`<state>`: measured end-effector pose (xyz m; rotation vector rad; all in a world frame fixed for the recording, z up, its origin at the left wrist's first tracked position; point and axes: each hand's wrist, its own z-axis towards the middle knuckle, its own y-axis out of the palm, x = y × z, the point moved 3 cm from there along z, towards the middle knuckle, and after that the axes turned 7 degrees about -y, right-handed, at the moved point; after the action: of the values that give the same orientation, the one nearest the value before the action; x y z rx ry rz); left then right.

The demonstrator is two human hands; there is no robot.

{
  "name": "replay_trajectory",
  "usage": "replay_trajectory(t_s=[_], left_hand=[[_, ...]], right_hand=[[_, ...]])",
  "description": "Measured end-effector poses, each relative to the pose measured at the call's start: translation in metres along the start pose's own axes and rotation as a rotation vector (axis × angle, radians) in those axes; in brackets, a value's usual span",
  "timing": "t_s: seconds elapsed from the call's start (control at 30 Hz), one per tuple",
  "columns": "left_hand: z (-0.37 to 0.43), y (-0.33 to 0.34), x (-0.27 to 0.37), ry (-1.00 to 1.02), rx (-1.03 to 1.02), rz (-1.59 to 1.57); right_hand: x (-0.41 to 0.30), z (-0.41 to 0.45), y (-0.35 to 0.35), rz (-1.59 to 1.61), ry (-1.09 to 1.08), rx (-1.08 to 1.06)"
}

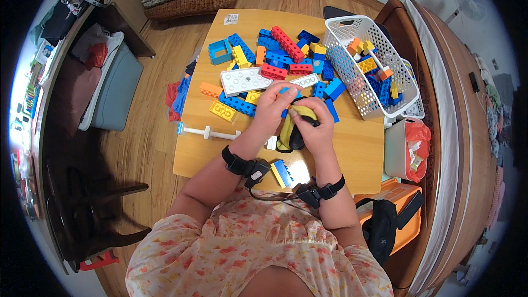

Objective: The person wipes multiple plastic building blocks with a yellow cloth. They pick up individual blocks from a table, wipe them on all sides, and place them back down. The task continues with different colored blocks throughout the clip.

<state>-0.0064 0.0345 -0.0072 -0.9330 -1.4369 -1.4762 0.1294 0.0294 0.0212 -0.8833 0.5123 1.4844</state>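
My right hand (315, 121) grips a yellow-and-black cloth (285, 134) that is bunched up and hangs below the fingers. Close against it, my left hand (273, 105) pinches a light blue toy piece (298, 93), mostly hidden by the fingers and the cloth. Just below the hands lie a small white block (271, 142) and a blue-and-yellow brick (282, 173). A white rod (212, 133) with a blue end rests left of my left wrist. Beyond the hands, a white studded plate (243, 81) lies among several loose building bricks, including a long red one (287, 44).
A white perforated basket (350, 74) holding bricks stands at the table's (354, 161) right side. Beside it on the right are a bin with a red bag (418, 132) and an orange box (408, 235). A wicker chair (194, 2) stands beyond the table.
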Motion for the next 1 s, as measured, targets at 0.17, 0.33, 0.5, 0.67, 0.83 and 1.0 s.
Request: replay_trajectory(t_s=[0.17, 0.33, 0.5, 0.67, 0.83, 1.0], left_hand=[[-0.001, -0.005, 0.008, -0.01, 0.055, -0.101], [0.002, -0.001, -0.004, -0.059, 0.022, -0.114], [0.001, 0.001, -0.003, -0.057, -0.026, 0.002], [0.001, -0.001, -0.002, -0.062, 0.072, -0.047], [0.003, -0.003, -0.002, -0.12, 0.085, -0.066], [-0.001, 0.006, -0.004, -0.159, -0.029, -0.132]], right_hand=[[-0.004, -0.001, 0.006, -0.019, -0.084, -0.099], [0.0, -0.002, 0.0, -0.015, 0.017, 0.089], [0.011, -0.005, -0.004, 0.103, 0.141, 0.149], [0.002, 0.0, 0.001, 0.05, -0.019, -0.056], [-0.003, 0.001, 0.004, -0.006, -0.045, -0.075], [0.014, 0.0, -0.007, 0.052, 0.144, 0.185]])
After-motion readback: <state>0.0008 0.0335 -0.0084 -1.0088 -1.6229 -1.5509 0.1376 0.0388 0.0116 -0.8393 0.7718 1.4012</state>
